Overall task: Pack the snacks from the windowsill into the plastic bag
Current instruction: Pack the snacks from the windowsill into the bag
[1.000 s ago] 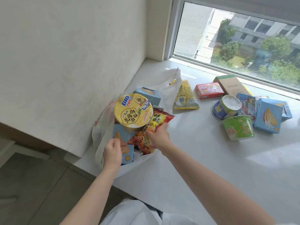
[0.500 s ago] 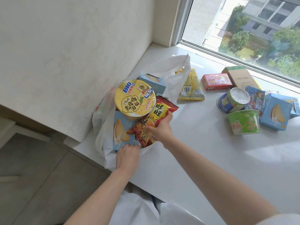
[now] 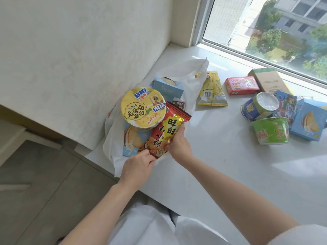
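While the white windowsill is being lit from the window, the plastic bag is being kept at its left end, mouth gaping toward the camera, already stuffed w/ snacks. On top of the load a big yellow noodle bowl is being carried lid-up, w/ a light-blue cake box under it and a second light-blue box behind it. Well apart to the right, the rest of the snacks are being left in a cluster: a brown carton near the glass, a blue box w/ a cake picture, a green bowl on its side, a blue-and-green cup tipped over, a pink box. Just beside the bag, a yellow pouch is lying flat. At the bag's mouth a red-and-gold snack packet is being held by both hands: its right edge is being gripped by the right hand, its lower corner is being pinched by the left hand.
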